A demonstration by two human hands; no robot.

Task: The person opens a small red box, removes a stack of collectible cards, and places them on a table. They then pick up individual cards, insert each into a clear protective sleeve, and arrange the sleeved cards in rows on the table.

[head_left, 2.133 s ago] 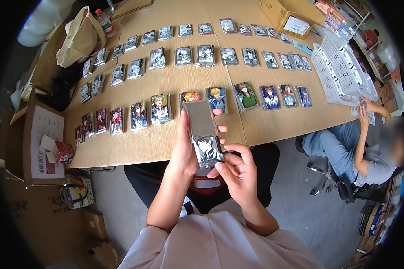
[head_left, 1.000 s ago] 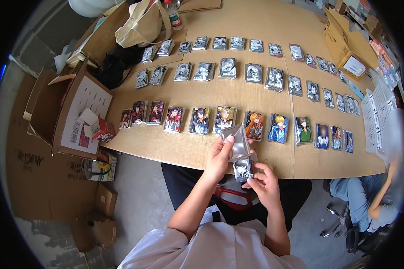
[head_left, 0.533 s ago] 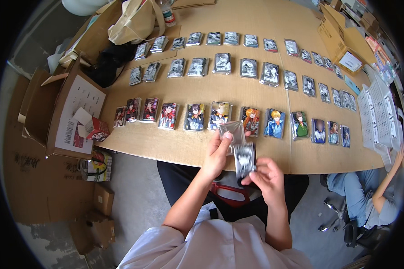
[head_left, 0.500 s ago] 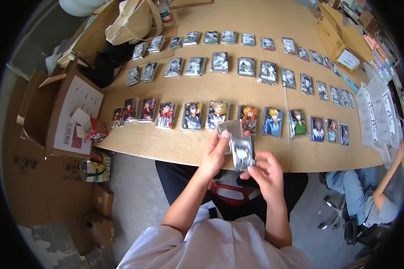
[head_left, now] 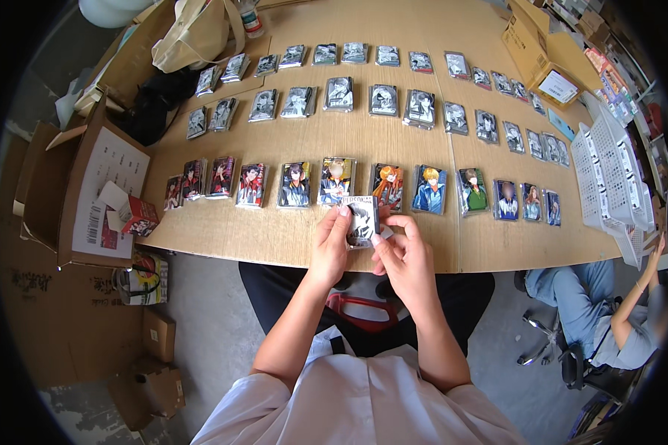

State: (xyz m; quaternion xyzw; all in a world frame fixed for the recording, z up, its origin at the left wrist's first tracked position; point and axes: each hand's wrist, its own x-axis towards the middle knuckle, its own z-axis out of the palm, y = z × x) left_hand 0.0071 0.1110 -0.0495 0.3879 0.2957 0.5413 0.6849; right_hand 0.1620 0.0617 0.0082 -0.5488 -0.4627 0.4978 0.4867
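Note:
Both of my hands hold one small card point(head_left: 363, 220) in a clear sleeve, just above the near edge of a long wooden table point(head_left: 289, 237). My left hand point(head_left: 329, 246) pinches its left side and my right hand point(head_left: 401, 259) grips its lower right corner. Right beyond the card runs the nearest row of colourful sleeved character cards point(head_left: 336, 182). Two further rows of grey-toned cards point(head_left: 340, 94) lie behind it.
An open cardboard box point(head_left: 89, 189) with a small red carton stands at the left. A beige bag point(head_left: 197, 33) sits at the far left corner, another box point(head_left: 542, 55) at the far right. White trays point(head_left: 608, 170) lie right. A seated person point(head_left: 608, 319) is at lower right.
The shiny packet I held earlier is gone from my hands; they now hold a single sleeved card. My view has shifted slightly over the table.

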